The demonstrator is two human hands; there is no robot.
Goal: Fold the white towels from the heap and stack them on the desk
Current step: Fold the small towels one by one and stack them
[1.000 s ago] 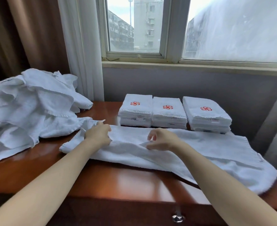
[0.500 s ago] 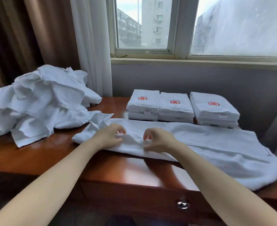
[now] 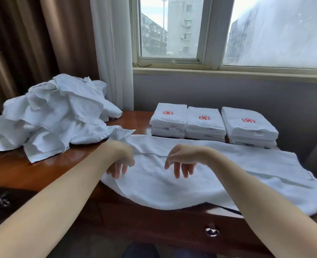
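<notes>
Towel (image 3: 219,174) lies spread lengthwise across the front of the desk (image 3: 33,170). It is white and a little rumpled, its near edge sags over the desk's front, and its far-left corner is turned up in a small flap.

Left hand (image 3: 120,161) hangs over the towel's left end, wrist bent, fingers (image 3: 116,170) pointing down and loosely parted. It grips nothing visible, but whether the fingertips touch the cloth cannot be told. Right hand (image 3: 182,161) hangs the same way over the towel's middle, fingers slack and apart, holding nothing. The hands are near each other, with a low ridge in the cloth between them.

Heap (image 3: 51,118) of unfolded white towels sits on the desk's left part, its lower right edge just beside the turned-up corner. Folded towels stand in a row at the back of the desk, just behind the spread towel: left stack (image 3: 169,120), middle stack (image 3: 205,123) and right stack (image 3: 249,127). The first two touch, and the third stands just beside them. Each top towel bears a red flower mark.

Below the desk's front edge a metal knob (image 3: 211,232) shows on a drawer. Behind the desk is a grey wall (image 3: 228,94) under a window (image 3: 172,30) looking onto apartment blocks. A white sheer (image 3: 113,53) and a brown curtain (image 3: 33,43) hang at its left.
</notes>
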